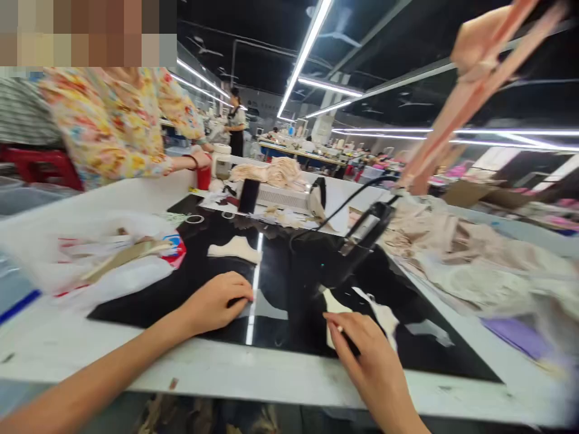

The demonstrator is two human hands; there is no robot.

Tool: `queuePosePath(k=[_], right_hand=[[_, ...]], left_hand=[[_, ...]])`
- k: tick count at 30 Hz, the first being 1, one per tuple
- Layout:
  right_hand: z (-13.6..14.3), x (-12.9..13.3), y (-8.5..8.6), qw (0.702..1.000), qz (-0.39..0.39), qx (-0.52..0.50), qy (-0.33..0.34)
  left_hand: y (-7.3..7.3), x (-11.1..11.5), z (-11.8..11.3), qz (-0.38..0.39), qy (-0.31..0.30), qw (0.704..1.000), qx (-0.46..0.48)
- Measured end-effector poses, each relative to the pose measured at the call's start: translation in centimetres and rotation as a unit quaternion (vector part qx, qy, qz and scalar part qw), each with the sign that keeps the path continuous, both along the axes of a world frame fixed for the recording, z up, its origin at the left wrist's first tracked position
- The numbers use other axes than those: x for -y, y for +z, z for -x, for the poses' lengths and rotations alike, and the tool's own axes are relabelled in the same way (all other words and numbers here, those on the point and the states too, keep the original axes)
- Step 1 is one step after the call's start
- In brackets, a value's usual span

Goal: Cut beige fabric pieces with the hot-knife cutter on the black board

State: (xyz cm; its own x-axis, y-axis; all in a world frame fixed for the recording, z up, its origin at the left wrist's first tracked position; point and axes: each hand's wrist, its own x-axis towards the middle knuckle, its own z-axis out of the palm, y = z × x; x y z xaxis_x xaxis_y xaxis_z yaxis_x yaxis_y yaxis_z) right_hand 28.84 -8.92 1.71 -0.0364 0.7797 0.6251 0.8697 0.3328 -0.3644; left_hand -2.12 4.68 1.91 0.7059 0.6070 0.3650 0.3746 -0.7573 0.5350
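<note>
My left hand point(221, 303) rests over the black board point(298, 265), thumb and fingertips closed together. Its fingertips are at the left edge of a sheer greyish cut piece point(270, 308); I cannot see whether they pinch it. My right hand point(373, 355) is closed at the fingertips on a cream cut piece point(333, 300), partly covered by the fingers. Above my left hand lies another cream shaped piece point(235, 249). To the right of my right hand are a white cut piece point(383, 316) and a sheer whitish piece point(430, 330).
A dark lamp-like device point(367, 228) on a cable stands over the board. Plastic bags point(122, 259) lie left, heaped beige cloth point(470, 253) right. A pinkish strap-like arm point(465, 102) rises at upper right. Across the table is a person in a floral top point(113, 126).
</note>
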Motion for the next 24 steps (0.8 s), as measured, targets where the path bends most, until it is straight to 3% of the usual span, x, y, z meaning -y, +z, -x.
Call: queuePosePath(k=[4,8,11,19,24], right_hand=[[-6.9,1.8,1.2,0.979,0.022,-0.043,-0.198],[-11.2,2.6,0.7,0.963,0.044,-0.046,-0.262],[-11.9,1.5,-0.2,0.964,0.061,-0.037,-0.256],[-12.1,-4.8,-1.3,0.951,0.118,0.020,-0.284],[-12.3,-6.2,-1.5,0.937,0.166,0.015,-0.308]], left_hand=[[-0.9,-0.9,0.2,-0.046,0.000,0.999,0.021],[-1.3,-1.2,0.5,-0.078,0.010,0.996,0.034],[-1.4,-1.3,0.6,-0.103,0.017,0.994,0.039],[-1.4,-1.2,0.7,-0.133,0.022,0.990,0.035],[-1.4,-1.1,0.6,-0.136,0.020,0.990,0.039]])
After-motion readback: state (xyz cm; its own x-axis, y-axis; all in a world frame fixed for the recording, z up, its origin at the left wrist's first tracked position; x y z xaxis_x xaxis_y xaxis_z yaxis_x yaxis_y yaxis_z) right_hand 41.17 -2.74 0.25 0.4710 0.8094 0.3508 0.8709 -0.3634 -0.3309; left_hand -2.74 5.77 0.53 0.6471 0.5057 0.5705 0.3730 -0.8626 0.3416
